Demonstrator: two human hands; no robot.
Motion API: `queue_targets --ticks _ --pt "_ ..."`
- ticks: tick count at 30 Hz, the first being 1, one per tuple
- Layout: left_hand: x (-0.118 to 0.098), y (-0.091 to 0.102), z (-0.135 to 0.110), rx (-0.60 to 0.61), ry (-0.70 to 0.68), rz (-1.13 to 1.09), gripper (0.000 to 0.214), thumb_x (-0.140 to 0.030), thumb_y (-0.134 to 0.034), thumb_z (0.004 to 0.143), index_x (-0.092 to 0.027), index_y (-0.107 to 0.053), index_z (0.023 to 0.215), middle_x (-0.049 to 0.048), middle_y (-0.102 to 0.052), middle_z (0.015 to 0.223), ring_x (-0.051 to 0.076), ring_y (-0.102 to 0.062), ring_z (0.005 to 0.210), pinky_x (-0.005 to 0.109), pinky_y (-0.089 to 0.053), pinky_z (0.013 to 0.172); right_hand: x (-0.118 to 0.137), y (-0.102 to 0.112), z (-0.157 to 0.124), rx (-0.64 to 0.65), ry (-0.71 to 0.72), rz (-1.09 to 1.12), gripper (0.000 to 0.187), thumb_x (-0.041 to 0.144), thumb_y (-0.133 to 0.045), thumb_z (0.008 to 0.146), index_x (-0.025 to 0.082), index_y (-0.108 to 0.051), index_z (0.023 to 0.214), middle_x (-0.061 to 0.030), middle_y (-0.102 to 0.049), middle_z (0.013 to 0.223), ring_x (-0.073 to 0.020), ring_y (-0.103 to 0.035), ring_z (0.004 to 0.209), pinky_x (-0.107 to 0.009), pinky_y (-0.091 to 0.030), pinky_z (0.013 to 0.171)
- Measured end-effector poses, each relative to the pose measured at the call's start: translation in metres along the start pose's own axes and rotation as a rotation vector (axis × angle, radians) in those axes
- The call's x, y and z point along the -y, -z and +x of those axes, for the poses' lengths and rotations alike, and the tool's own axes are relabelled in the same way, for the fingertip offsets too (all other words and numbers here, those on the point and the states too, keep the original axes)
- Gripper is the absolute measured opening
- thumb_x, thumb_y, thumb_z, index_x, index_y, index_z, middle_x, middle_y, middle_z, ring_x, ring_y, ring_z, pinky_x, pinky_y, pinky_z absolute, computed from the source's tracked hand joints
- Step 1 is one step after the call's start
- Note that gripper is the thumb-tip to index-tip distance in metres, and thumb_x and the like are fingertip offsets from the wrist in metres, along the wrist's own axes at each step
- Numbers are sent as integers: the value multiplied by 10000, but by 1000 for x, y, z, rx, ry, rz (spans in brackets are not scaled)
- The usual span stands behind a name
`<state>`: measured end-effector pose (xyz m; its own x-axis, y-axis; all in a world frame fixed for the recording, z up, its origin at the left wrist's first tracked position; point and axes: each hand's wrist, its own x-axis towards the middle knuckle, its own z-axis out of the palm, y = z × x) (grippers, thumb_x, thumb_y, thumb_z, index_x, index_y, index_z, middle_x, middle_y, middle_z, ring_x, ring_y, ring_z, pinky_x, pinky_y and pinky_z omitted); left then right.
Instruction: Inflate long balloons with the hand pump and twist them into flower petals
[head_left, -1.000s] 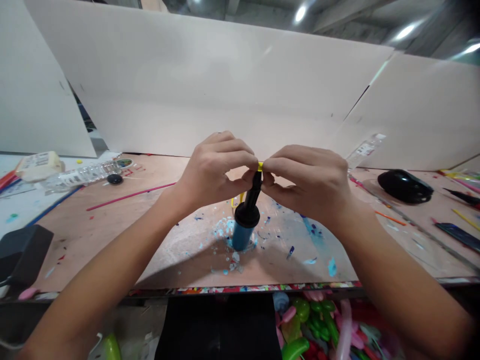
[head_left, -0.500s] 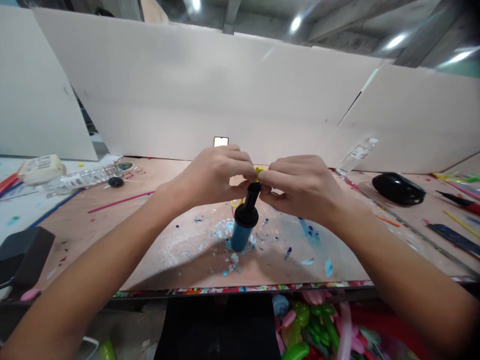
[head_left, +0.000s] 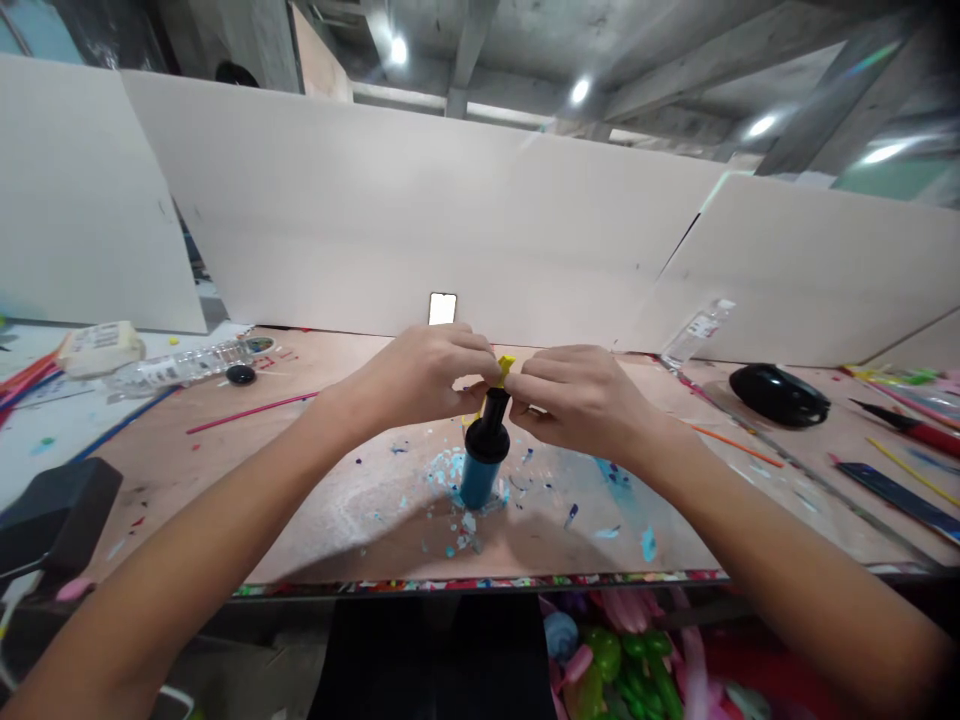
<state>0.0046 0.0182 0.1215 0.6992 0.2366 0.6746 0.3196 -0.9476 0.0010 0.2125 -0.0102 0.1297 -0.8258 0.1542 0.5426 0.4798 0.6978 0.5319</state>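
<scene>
A Fingertip Job, Dead Centre

Over the middle of the table [head_left: 322,520], your left hand [head_left: 427,375] and right hand [head_left: 589,395] meet above the upright blue-and-black pump [head_left: 480,482]. The fingers of both are pinched nearly closed on the yellow piece [head_left: 507,365] at its top; they partly hide the join. Even, straight pressure from each side should keep the pump from tipping. Labels on the left bottle [head_left: 180,372], far right bottle [head_left: 696,336] and pale pack [head_left: 101,350] are illegible.

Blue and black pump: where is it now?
In the head view, the pump stands near centre on the table, its top between the left hand and the right hand, just below the yellow piece.
</scene>
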Motion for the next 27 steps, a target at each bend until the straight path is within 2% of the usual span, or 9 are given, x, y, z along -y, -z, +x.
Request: queue_targets --ticks 4,8,12,17,20,21,23,25,27 --pt "0 -13 -5 -80 181 -176 167 -138 -513 787 -200 -617 903 21 -670 847 130 -604 755 270 -480 696 -6 -1 0 41 -47 -5 166 87 -455 773 191 -509 655 38 -528 577 -99 -452 528 -248 -336 549" --pt "0 -36 -4 -166 403 -550 177 -200 -445 861 -189 -569 987 54 -649 931 142 -609 813 290 -513 705 -10 -9 -3 24 -109 -6 147 113 -462 777 188 -518 663 37 -531 567 -98 -453 515 -246 -306 523" --pt "2 -58 11 -243 476 -867 275 -365 -395 922 -169 -559 821 50 -600 823 143 -581 777 277 -514 682 -14 -20 -2 26 -172 -22 128 109 -461 752 186 -554 711 33 -567 595 -100 -484 530 -246 -300 522" --pt "3 -83 25 -453 552 -1062 308 -467 -406 914 -191 -519 834 10 -547 734 106 -529 617 234 -475 562 -15 -30 -2 22 -401 64 132 138 -472 790 187 -592 761 27 -575 611 -105 -486 539 -252 -333 538" --pt "3 -97 24 -474 580 -1062 352 -520 -390 907 -197 -490 808 -9 -506 663 87 -467 490 227 -416 448 2 -40 -15 -101 -632 323 165 198 -484 845 201 -594 968 12 -585 695 -115 -519 598 -258 -411 594" --pt "3 -101 23 -491 580 -1062 350 -522 -391 907 -198 -491 821 -11 -502 663 83 -463 479 226 -407 437 12 -45 -21 -162 -711 438 239 208 -491 852 210 -556 1083 0 -597 760 -122 -540 636 -264 -438 617" --pt "4 -108 20 -540 578 -1101 329 -510 -394 912 -199 -491 862 -15 -499 679 71 -457 460 218 -389 416 38 -59 -37 -268 -832 661 515 224 -529 839 230 -350 1322 -55 -592 964 -146 -582 759 -290 -489 671" --pt "5 -112 19 -574 576 -1174 314 -494 -389 919 -196 -483 886 -18 -499 702 50 -431 423 207 -356 385 65 -76 -52 -307 -884 729 673 239 -604 788 250 -269 1372 -134 -459 1246 -203 -546 1022 -353 -495 809" --pt "6 -112 19 -596 576 -1246 304 -482 -394 919 -193 -485 901 -27 -492 697 33 -399 388 195 -326 363 86 -92 -64 -334 -1008 789 761 245 -630 767 255 -196 1393 -166 -353 1339 -230 -501 1113 -385 -488 852"
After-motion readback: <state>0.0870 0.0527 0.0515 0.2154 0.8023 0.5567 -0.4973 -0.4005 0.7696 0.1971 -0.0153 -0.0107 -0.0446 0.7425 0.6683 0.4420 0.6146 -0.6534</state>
